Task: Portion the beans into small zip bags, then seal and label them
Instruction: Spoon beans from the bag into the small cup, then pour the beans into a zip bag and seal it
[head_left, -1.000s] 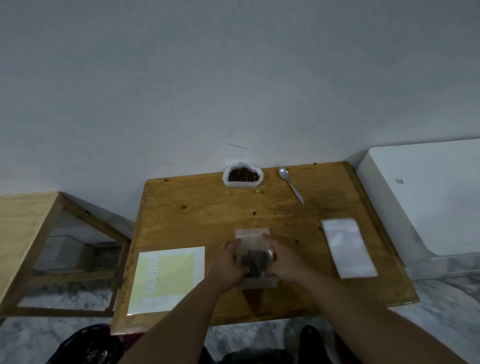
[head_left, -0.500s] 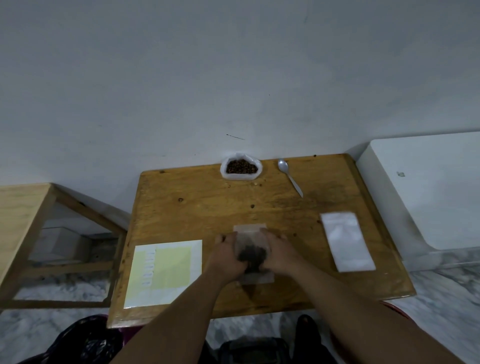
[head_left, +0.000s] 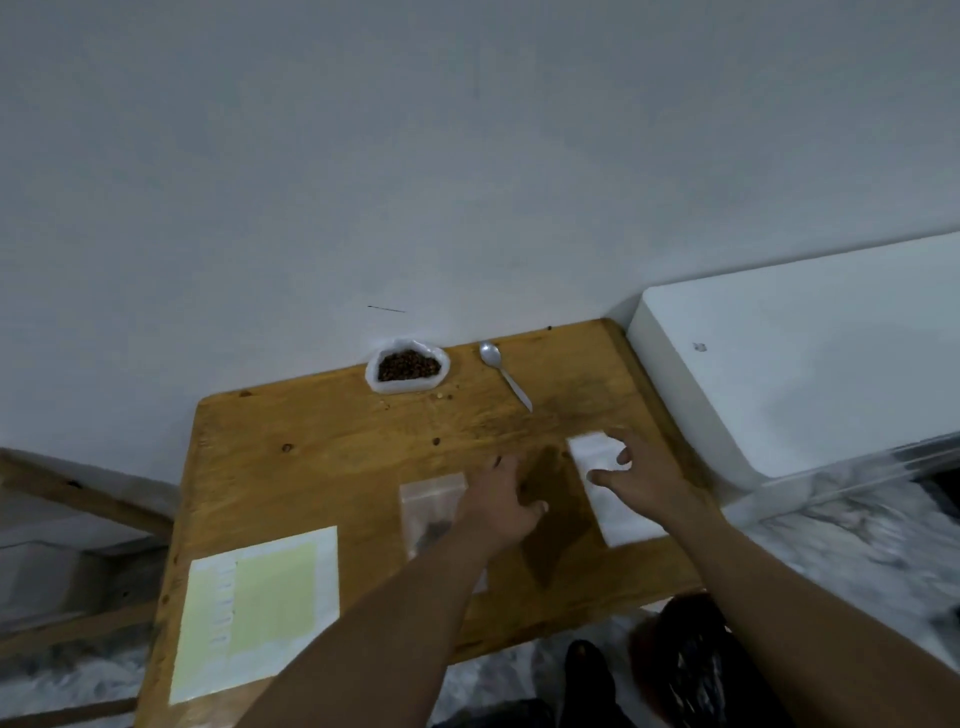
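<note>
Lying flat — filled zip bag (head_left: 431, 512), long axis toward wall.

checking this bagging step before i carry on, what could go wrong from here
1. The right hand is reaching onto the stack of empty zip bags; with spread fingers it might lift several at once.
2. The filled zip bag lies flat, partly under the left forearm; whether it is fully sealed cannot be told, so a nudge might spill beans.
3. The open bag of beans sits at the table's far edge, and a few loose beans already lie near it.
</note>
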